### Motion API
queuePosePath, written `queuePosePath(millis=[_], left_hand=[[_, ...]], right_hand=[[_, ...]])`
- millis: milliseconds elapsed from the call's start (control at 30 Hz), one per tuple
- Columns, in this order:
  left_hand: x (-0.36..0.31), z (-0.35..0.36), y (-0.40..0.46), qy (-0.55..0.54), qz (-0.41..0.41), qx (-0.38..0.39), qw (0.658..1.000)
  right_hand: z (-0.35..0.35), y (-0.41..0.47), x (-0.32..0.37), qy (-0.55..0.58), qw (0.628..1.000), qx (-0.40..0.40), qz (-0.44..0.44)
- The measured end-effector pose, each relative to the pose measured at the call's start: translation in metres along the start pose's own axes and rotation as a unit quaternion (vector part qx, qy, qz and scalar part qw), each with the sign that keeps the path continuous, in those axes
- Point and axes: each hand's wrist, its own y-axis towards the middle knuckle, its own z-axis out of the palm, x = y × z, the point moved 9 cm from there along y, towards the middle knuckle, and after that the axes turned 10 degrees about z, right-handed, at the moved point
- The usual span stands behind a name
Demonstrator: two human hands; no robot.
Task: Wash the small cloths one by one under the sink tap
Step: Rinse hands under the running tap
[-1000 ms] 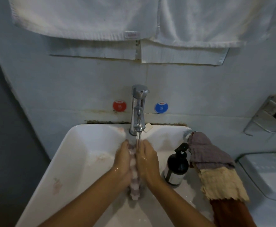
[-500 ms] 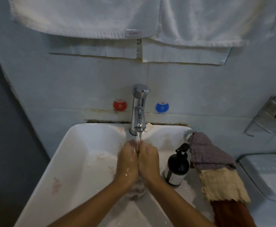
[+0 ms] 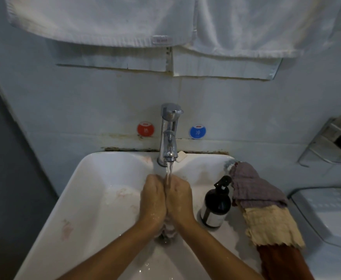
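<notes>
Head view: left hand and right hand pressed together under tap stream over sink, fingers curled round small cloth, bit peeking below wrists; spare cloths draped on right rim; red sticker and blue sticker each read "OYO"

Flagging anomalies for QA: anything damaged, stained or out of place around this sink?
Yes. The wall seam behind the sink is brown and crumbling. Pinkish stains mark the basin's left slope. The wall panel's lower edge looks ragged and discoloured. The queued cloths overhang the right rim.
</notes>
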Motion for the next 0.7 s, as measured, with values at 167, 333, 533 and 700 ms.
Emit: queuePosePath(millis=[167, 333, 533, 700], left_hand=[[-0.004, -0.002, -0.004, 0.004, 0.034, -0.019, 0.999], [-0.004, -0.002, -0.002, -0.003, 0.032, -0.012, 0.999], [0.000, -0.002, -0.005, -0.044, -0.021, -0.025, 0.999], [-0.003, -0.011, -0.008, -0.054, 0.013, -0.071, 0.996]], right_hand=[[0.005, 0.007, -0.021, 0.038, 0.996, 0.007, 0.074], [0.007, -0.006, -0.011, 0.105, 0.989, 0.068, 0.077], [-0.001, -0.004, -0.001, 0.064, 0.997, 0.018, 0.032], [-0.002, 0.000, -0.004, 0.056, 0.996, 0.046, 0.053]])
